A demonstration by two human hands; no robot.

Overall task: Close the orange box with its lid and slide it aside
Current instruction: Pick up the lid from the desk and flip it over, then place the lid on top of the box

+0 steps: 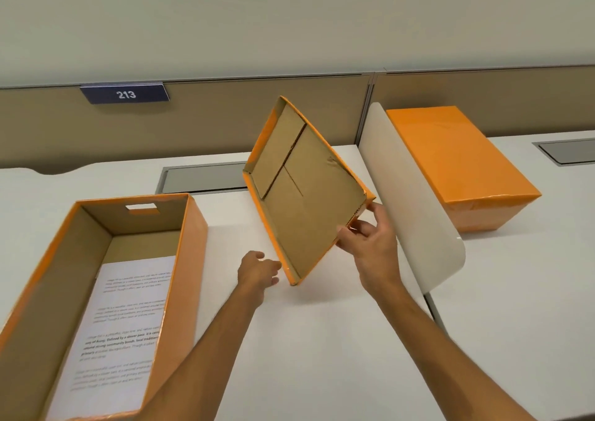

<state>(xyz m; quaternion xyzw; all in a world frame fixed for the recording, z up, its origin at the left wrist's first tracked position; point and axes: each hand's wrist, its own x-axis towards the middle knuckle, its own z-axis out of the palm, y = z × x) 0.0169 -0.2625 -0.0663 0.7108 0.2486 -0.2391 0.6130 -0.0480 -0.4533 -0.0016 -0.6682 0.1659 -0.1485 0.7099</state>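
An open orange box with a brown cardboard inside stands on the white desk at the left, with printed sheets of paper lying flat in it. Its orange lid is tilted up in the air right of the box, brown underside toward me. My right hand grips the lid's near right edge. My left hand touches the lid's lowest corner, fingers curled against its rim.
A curved white divider panel stands just right of the lid. Beyond it a second, closed orange box sits on the neighbouring desk. A grey cable hatch lies behind the box. A beige partition with sign 213 runs along the back.
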